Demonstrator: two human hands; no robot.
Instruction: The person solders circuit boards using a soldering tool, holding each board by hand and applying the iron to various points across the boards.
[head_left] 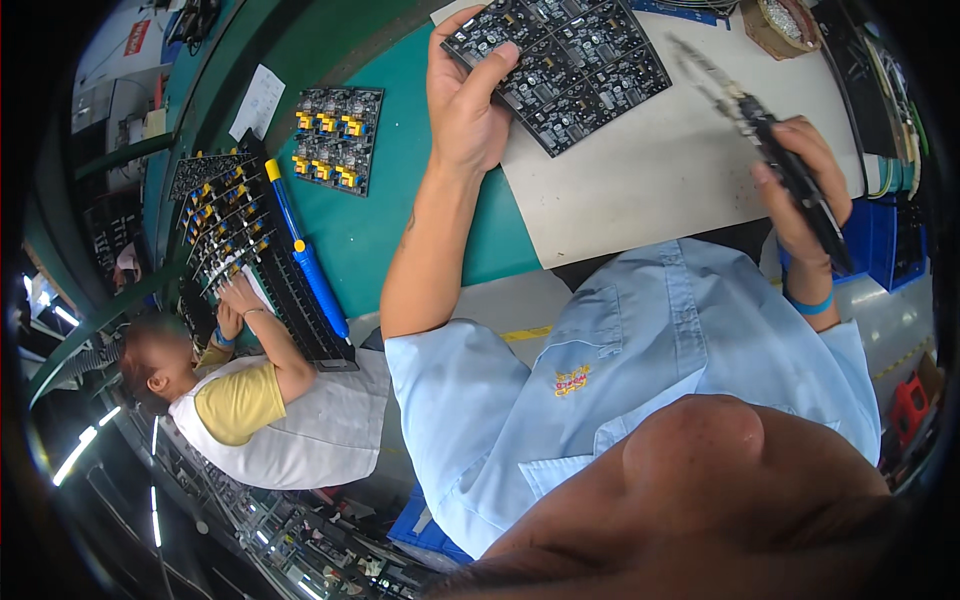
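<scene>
My left hand (pixel 474 110) grips a black circuit board panel (pixel 565 65) by its left edge, thumb on top and fingers beneath. Small parts cover the panel, which is tilted above the pale mat (pixel 600 195). To the right, my right hand (pixel 805 190) is wrapped around a black-handled tool (pixel 790 170) with a long, thin metal end. That end points up toward the panel but stays apart from it. It is blurred, so its exact kind does not show. A blue band (pixel 808 303) circles my right wrist.
A board with yellow parts (pixel 335 140) lies on the green mat (pixel 400 90). Beside it rest a blue solder sucker (pixel 318 290) and a black rail (pixel 290 290). At left, a co-worker (pixel 250 400) handles several boards (pixel 222 215). A round container (pixel 780 25) stands far right.
</scene>
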